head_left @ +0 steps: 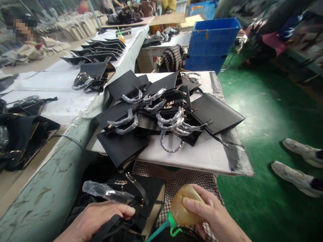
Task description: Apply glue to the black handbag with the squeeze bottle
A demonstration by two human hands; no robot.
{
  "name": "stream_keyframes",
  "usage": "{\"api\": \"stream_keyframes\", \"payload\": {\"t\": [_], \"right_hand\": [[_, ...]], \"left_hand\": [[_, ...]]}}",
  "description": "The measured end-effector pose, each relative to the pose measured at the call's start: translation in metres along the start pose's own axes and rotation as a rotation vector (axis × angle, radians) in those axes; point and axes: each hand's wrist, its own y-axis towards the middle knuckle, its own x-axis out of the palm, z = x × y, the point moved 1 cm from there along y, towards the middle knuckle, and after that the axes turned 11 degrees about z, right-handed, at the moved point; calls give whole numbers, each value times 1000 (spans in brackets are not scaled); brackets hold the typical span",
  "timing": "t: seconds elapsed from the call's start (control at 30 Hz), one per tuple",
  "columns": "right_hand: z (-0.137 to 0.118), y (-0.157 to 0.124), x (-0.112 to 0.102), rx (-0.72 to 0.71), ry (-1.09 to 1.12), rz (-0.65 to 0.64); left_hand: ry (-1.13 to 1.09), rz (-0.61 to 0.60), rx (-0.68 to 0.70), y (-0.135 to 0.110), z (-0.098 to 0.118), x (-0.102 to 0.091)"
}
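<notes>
My right hand (204, 208) is wrapped round a squeeze bottle (186, 204) of yellowish content. The bottle tilts down to the left, and its green nozzle (159, 230) points at the edge of a black handbag (153, 192) on my lap. My left hand (103, 216) is closed on black material of this bag, its thumb and fingers pressed together. A plastic-wrapped handle (107, 191) lies just above that hand, beside gold hardware and a short black strap (138, 189). The lower part of the bag is partly hidden by my left hand and loose black material.
A white-topped table (160, 158) ahead carries a pile of black handbags (128, 146) with wrapped handles. More bags lie on the long bench (78, 114) at left. Blue bins (213, 41) stand behind. A person's shoes (295, 176) are on the green floor at right.
</notes>
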Motion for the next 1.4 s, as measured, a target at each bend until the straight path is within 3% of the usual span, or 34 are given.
{"api": "stream_keyframes", "payload": {"t": [0.17, 0.4, 0.73, 0.97, 1.23, 1.4], "right_hand": [[-1, 15, -11, -64, -111, 119], [0, 17, -16, -112, -184, 170], [13, -4, -5, -46, -8, 17], [23, 14, -20, -96, -159, 223], [22, 19, -21, -148, -220, 297], [20, 12, -20, -157, -207, 310]], "left_hand": [[-39, -19, -5, -2, -3, 0], [-83, -16, 4, 2, 2, 0], [-5, 10, 2, 0, -2, 0], [31, -29, -26, -2, -10, 0], [-39, 25, -21, -2, -4, 1], [-7, -12, -9, 3, 2, -2]]}}
